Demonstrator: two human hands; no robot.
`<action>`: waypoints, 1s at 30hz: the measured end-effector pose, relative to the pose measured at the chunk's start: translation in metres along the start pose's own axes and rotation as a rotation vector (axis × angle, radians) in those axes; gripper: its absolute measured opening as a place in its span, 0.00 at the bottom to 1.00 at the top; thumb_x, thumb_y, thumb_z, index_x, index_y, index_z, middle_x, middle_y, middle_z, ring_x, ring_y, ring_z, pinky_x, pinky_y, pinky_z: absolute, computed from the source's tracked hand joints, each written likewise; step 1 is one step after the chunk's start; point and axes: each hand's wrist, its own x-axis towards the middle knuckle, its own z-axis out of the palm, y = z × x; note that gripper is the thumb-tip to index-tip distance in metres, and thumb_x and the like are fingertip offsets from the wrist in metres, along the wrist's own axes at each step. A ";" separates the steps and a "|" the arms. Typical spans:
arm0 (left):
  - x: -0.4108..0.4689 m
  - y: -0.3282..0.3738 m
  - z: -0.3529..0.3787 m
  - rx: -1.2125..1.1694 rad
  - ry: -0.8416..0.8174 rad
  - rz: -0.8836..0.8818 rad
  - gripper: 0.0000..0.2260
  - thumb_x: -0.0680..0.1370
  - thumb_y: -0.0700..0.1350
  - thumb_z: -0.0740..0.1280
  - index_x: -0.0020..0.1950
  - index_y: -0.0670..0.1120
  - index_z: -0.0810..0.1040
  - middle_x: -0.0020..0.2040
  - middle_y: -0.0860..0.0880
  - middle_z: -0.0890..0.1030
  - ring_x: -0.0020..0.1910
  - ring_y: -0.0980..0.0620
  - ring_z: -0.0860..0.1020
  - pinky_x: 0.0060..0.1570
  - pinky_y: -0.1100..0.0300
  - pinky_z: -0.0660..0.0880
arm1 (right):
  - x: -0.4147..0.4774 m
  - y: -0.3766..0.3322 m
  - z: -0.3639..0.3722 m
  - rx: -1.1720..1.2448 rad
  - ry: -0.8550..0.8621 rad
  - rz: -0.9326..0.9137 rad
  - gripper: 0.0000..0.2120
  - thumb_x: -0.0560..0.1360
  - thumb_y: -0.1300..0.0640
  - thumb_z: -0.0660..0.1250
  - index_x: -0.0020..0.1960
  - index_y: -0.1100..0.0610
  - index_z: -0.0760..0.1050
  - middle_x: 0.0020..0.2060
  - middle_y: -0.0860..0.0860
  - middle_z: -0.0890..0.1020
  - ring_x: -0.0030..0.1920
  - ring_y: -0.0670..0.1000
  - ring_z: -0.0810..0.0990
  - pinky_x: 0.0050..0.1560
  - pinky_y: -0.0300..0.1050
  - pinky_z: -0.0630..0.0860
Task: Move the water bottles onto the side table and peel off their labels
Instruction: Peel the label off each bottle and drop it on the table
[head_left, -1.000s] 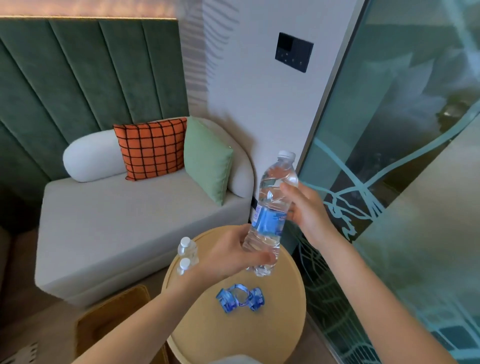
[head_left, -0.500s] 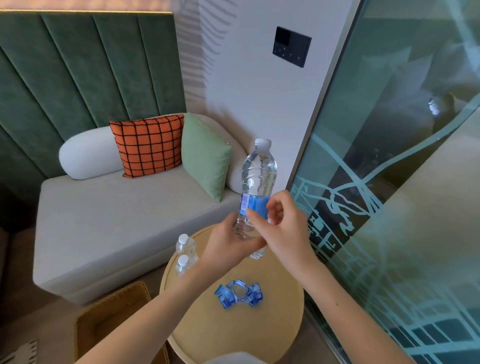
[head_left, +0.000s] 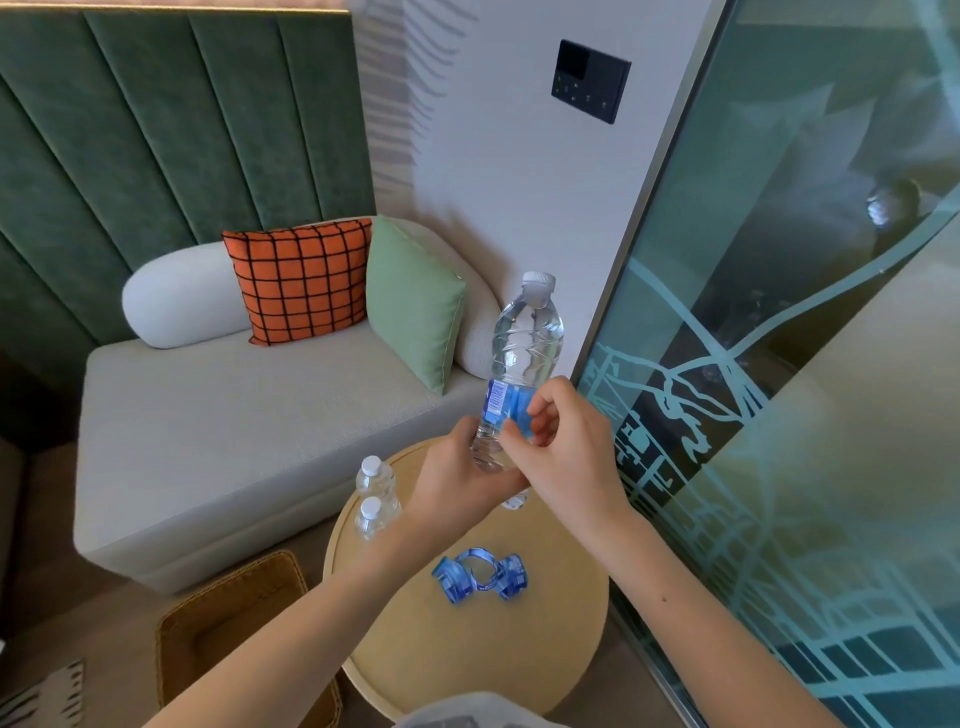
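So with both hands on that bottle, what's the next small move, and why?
Probably pull the blue label sideways with the right hand. Its fingertips pinch the label, the left hand grips the bottle below it, and the label looks fully wrapped.

My left hand (head_left: 457, 475) wraps the lower body of the water bottle (head_left: 524, 358), so the part under my palm is hidden; only a bit of the base shows below my fingers (head_left: 511, 486). My right hand (head_left: 566, 457) covers the right half of the blue label (head_left: 506, 405), and I cannot tell whether my fingertips have its edge pinched. The print beside the barcode is too small to read. Left of my fingers, my left forearm (head_left: 311, 618) hides the lower parts of two small bottles (head_left: 375, 499). Below my fingers, the print on the peeled labels (head_left: 480, 574) is illegible. The desk (head_left: 467, 654) is cut at its near edge by a pale, blurred shape (head_left: 478, 712) at the frame bottom, which I cannot identify.
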 end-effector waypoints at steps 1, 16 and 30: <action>0.000 0.000 0.001 0.006 0.012 -0.008 0.20 0.65 0.52 0.76 0.51 0.45 0.76 0.40 0.49 0.83 0.37 0.54 0.79 0.40 0.52 0.78 | -0.001 0.000 0.000 -0.044 0.000 -0.039 0.11 0.72 0.59 0.75 0.44 0.61 0.73 0.35 0.52 0.78 0.36 0.52 0.77 0.40 0.46 0.75; -0.001 -0.002 -0.005 -0.030 0.020 -0.050 0.14 0.67 0.51 0.77 0.45 0.50 0.74 0.38 0.55 0.81 0.35 0.59 0.78 0.34 0.66 0.70 | 0.005 0.007 -0.004 0.051 -0.211 -0.060 0.05 0.80 0.63 0.66 0.45 0.59 0.75 0.36 0.49 0.78 0.37 0.47 0.76 0.41 0.44 0.76; 0.002 -0.007 -0.014 -0.235 -0.147 -0.037 0.22 0.62 0.57 0.77 0.54 0.53 0.81 0.44 0.54 0.86 0.41 0.55 0.84 0.42 0.58 0.80 | 0.004 0.018 -0.022 0.268 -0.261 0.052 0.04 0.81 0.64 0.64 0.48 0.63 0.75 0.38 0.56 0.82 0.44 0.55 0.83 0.47 0.52 0.81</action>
